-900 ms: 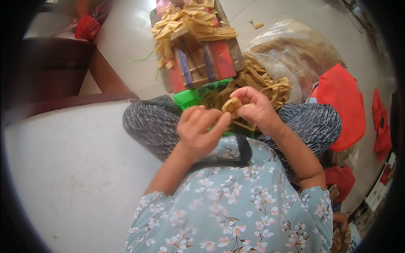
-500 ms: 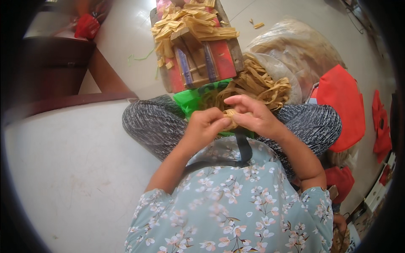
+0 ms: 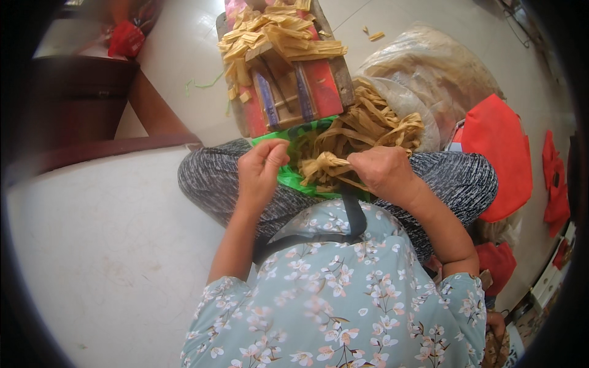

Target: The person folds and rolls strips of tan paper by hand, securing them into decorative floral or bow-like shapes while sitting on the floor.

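My right hand point(image 3: 388, 176) is closed over my right thigh, pinching the end of a tan fibre strip point(image 3: 325, 164) that looks knotted or bunched. The strip hangs over the green plastic bag point(image 3: 288, 178) in my lap. To the left, my left hand point(image 3: 261, 172) is raised with its fingers curled closed, apart from that strip; whatever it holds, if anything, is hidden. Long loose tan strips point(image 3: 374, 126) spill from the bag toward the far right. Beyond the bag, short folded yellow pieces point(image 3: 270, 34) lie heaped on a red-topped wooden stand point(image 3: 322, 83).
Right of the loose strips stands a large cloudy plastic sack point(image 3: 429, 67). A red bag point(image 3: 497, 159) sits beside my right knee. A white surface point(image 3: 110, 245) spreads at my left, with a dark wooden cabinet point(image 3: 86, 98) behind it. A few yellow scraps point(image 3: 376, 37) lie on the floor.
My hands were together at the middle on a small yellowish folded piece. Now they are apart: the left has moved left and up, the right slightly right with the tan strip.
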The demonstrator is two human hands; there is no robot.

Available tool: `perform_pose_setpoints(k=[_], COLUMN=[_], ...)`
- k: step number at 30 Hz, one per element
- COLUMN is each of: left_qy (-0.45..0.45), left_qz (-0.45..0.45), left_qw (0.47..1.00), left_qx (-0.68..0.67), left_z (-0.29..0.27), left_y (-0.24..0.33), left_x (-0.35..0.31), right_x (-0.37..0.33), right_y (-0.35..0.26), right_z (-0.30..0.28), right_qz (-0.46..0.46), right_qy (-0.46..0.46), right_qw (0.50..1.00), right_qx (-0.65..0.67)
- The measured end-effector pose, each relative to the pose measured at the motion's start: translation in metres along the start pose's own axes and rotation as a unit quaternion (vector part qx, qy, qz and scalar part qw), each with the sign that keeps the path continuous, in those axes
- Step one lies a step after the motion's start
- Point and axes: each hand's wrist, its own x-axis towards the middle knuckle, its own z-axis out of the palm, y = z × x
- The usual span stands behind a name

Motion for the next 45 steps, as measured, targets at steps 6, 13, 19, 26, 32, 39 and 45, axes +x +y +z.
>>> perform_pose_setpoints(k=[6,13,19,26,32,39,45], left_qy=[-0.148,-0.154,-0.063,0.102,0.090,0.118,0.048], left_qz=[0.299,0.331,0.291,0.230,0.175,0.269,0.103], left_qw=[0.891,0.866,0.907,0.927,0.942,0.918,0.993], left_qx=[0.307,0.343,0.297,0.279,0.271,0.265,0.019], left_z=[0.027,0.004,-0.013,-0.041,-0.043,-0.042,-0.007], left_y=[0.030,0.034,0.031,0.044,0.023,0.024,0.020], left_x=[-0.002,-0.019,0.009,0.077,0.086,0.035,0.010], right_x=[0.010,-0.007,0.033,0.123,0.122,0.058,0.056], right_y=[-0.016,-0.010,0.005,0.034,0.064,0.067,0.020], right_z=[0.002,-0.016,-0.011,-0.022,-0.004,-0.004,0.003], right_qz=[-0.096,-0.057,-0.048,-0.074,-0.010,0.007,-0.144], right_qy=[0.017,-0.128,0.017,0.202,0.114,0.170,0.134], right_qw=[0.995,0.985,0.997,0.975,0.993,0.985,0.978], right_qx=[-0.002,0.104,0.055,-0.047,-0.031,0.028,-0.063])
